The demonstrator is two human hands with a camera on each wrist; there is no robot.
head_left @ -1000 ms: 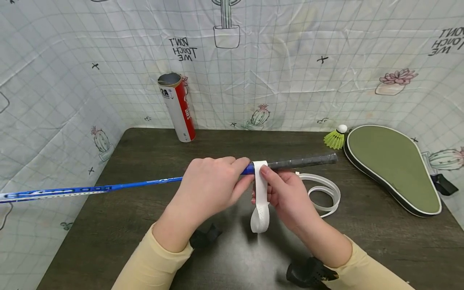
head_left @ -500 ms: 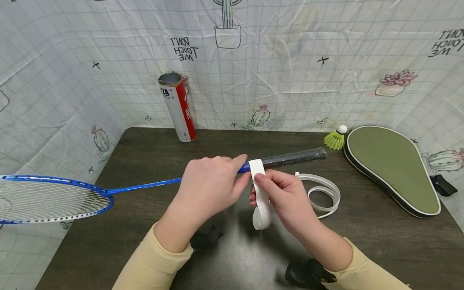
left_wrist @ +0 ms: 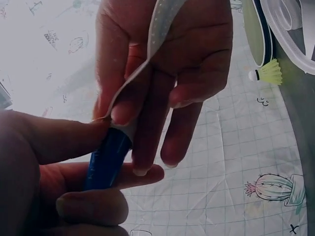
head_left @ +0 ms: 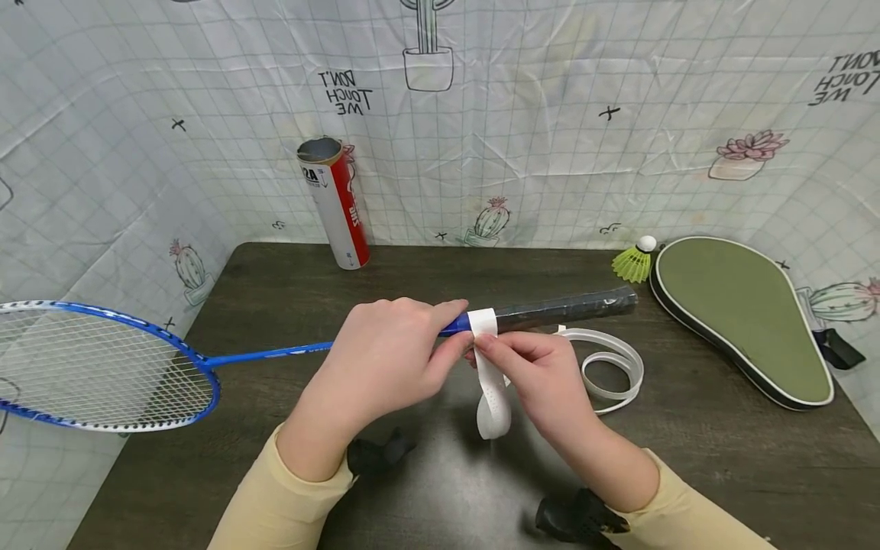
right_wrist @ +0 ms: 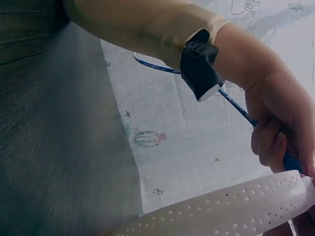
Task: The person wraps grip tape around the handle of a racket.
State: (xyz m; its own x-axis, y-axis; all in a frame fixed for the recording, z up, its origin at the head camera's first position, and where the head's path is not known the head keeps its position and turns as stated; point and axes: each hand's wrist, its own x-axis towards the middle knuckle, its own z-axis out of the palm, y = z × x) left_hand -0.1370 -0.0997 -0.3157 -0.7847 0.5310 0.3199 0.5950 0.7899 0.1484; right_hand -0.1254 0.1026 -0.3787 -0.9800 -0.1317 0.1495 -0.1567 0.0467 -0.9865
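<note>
A blue badminton racket (head_left: 268, 353) is held level above the table, strung head to the left, dark handle to the right. My left hand (head_left: 392, 347) grips it around the shaft near the blue cone. White perforated grip tape (head_left: 490, 382) wraps over the handle beside the cone, its loose end hanging down in a curl. With thumb and fingers my right hand (head_left: 543, 374) pinches the tape just under the handle. In the left wrist view the left thumb touches the tape's edge at the blue cone (left_wrist: 108, 160). The tape (right_wrist: 236, 209) looms large in the right wrist view.
A coiled white strip (head_left: 629, 367) lies on the table right of the hands. Behind it are a yellow shuttlecock (head_left: 632, 263) and a green racket-shaped case (head_left: 742, 313). A red and white shuttlecock tube (head_left: 337, 206) stands at the back left, before a patterned cloth.
The racket has turned about its length, so its strung face shows instead of its edge. My right hand's pinch has shifted slightly left and closer below the handle.
</note>
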